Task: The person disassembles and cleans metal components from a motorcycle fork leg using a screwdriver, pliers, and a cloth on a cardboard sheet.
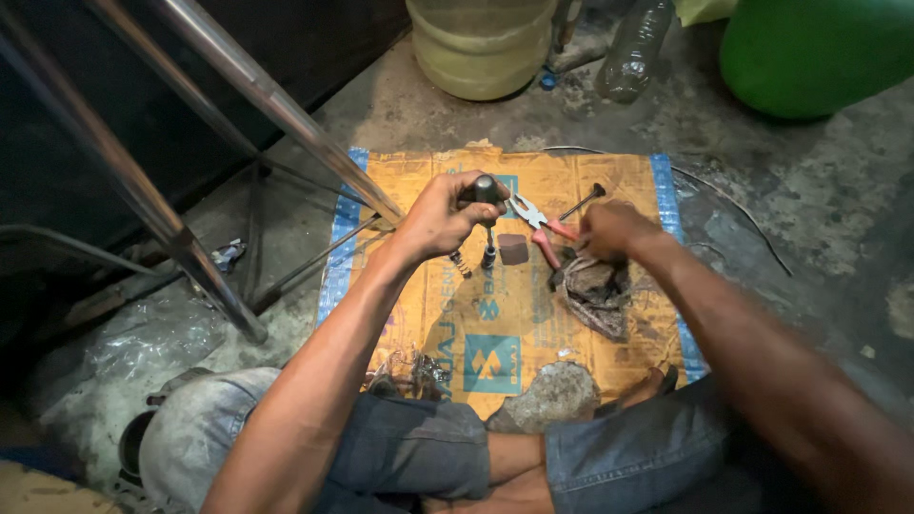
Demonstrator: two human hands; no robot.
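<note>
Cardboard sheet (pixel 571 171), yellow with blue edges, lies flat on the concrete floor (pixel 809 209) and serves as the work surface. Left hand (pixel 446 217) is clenched around the dark handle of a screwdriver (pixel 486 214), held upright with its tip down on the sheet. Right hand (pixel 614 231) is blurred; its fingers curl over a dark metal part (pixel 595 290), grip uncertain. Pliers (pixel 538 227) with red handles lie between both hands. 1 grey stone (pixel 552 395) sits near the knees
</note>
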